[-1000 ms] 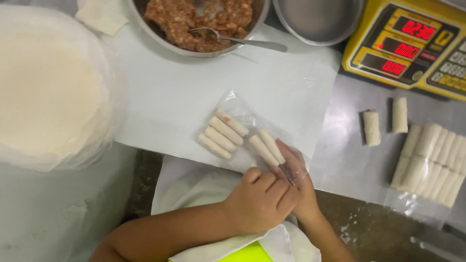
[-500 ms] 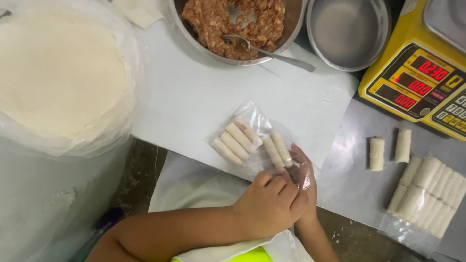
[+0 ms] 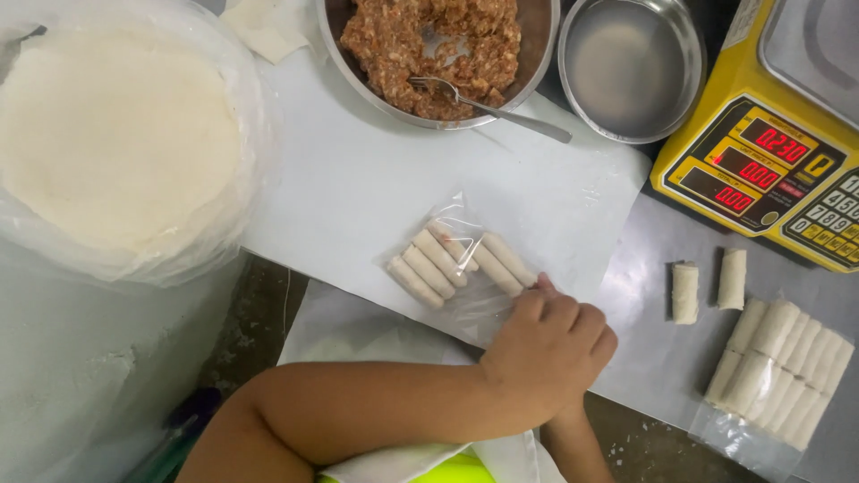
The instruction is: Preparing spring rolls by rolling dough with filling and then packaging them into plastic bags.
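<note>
Bright even overhead light, soft shadows, sharp focus

This looks like a small food-preparation kitchen that makes rolls for sale rather than a home dinner table, and the yellow digital weighing scale (image 3: pixel 777 156) at the far right is the plainest sign. Left of the scale stand an empty steel bowl (image 3: pixel 632 64) and a larger steel bowl of minced filling (image 3: pixel 438 45) with a spoon in it, and far left of it a stack of round wrappers (image 3: pixel 112 134) lies in plastic. Just below the scale lies a clear bag packed with finished rolls (image 3: pixel 778 367), and another half-filled bag (image 3: pixel 456 264) rests on the white sheet.
</note>
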